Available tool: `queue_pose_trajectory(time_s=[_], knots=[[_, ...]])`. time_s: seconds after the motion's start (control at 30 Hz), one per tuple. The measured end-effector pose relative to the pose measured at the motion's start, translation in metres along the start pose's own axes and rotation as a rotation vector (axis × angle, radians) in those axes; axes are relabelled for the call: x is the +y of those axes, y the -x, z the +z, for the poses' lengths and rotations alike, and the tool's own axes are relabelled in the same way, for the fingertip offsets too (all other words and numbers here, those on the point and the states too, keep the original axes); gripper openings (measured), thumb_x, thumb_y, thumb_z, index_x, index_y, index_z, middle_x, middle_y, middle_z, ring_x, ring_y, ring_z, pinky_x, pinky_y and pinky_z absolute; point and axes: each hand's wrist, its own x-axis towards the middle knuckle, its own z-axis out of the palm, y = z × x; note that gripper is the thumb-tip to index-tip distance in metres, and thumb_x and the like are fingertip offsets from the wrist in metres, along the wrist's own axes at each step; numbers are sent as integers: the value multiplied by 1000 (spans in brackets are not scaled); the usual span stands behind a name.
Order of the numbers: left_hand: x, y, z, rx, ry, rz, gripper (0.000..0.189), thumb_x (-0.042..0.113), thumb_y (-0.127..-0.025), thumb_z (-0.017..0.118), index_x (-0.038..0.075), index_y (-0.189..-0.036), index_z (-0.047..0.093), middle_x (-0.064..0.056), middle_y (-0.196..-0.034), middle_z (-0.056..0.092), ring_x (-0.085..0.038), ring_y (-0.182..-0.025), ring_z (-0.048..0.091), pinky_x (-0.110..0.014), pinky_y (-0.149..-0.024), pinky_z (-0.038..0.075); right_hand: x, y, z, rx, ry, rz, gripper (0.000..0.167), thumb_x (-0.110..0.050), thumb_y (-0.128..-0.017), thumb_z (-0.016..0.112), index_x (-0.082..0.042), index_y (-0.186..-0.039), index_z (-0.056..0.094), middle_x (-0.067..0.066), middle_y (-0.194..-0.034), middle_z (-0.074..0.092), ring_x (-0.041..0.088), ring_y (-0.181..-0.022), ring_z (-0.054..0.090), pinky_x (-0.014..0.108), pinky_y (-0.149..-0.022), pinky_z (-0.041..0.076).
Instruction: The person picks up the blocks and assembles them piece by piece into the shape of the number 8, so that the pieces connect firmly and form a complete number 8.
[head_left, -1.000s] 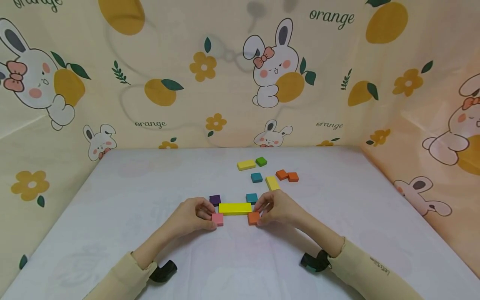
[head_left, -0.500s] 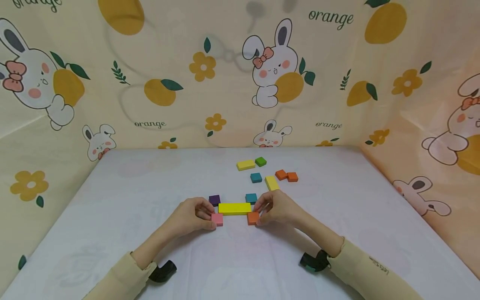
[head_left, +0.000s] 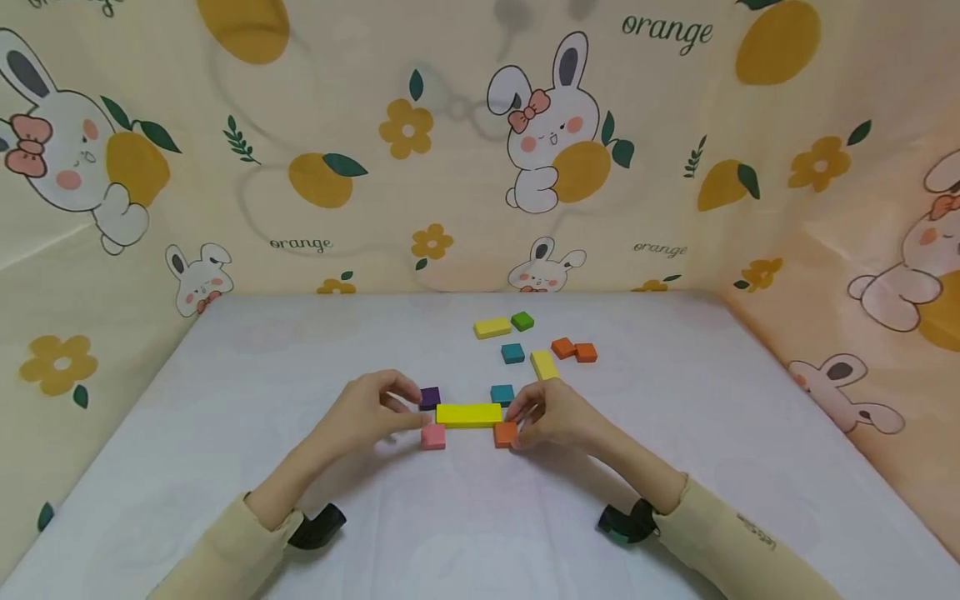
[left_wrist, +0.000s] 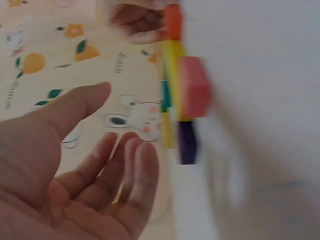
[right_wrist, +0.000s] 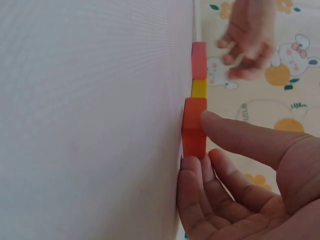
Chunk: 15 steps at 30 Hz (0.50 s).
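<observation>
While the left hand (head_left: 363, 412) hangs with thumb and fingers parted and nothing between them, a small dark-purple square block (head_left: 431, 397), wooden-looking like the rest, lies just beyond its fingertips. A pink square block (head_left: 433, 437) sits just below its thumb, on the white counter (head_left: 465, 533). Between the hands runs a long bright-yellow bar (head_left: 468, 416); whether it rests on the corner blocks or only abuts them cannot be told. A teal square block (head_left: 502, 395) stands behind its right end, and an orange square block (head_left: 506, 434) in front, held narrowly by the right hand (head_left: 558, 417), thumb against it, fingers curled alongside. Beyond that hand lies a pale-yellow oblong block (head_left: 544, 364).

The left fingertips, passing so close, could knock the purple or pink block askew; uneven pressure from the right thumb might twist the orange one and shift the bar.
</observation>
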Motion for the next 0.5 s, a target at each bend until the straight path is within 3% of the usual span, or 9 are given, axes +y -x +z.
queue_pose_trajectory(time_s=[0.17, 0.5], knots=[[17, -17, -4, 41, -38, 27, 33, 35, -82, 81, 13, -104, 68, 2, -101, 67, -18, -91, 62, -35, -73, 53, 0, -1, 0, 2, 8, -3, 28, -4, -71, 88, -10, -92, 72, 2, -88, 67, 23, -73, 59, 31, -67, 52], [34, -80, 14, -25, -104, 75, 36, 29, -86, 79, 7, -110, 65, -8, -111, 66, -21, -95, 60, -32, -82, 53, -1, -1, -2, -11, 7, 1, 27, -5, -72, 87, -9, -94, 72, 2, -89, 67, 22, -74, 60, 31, -68, 51]])
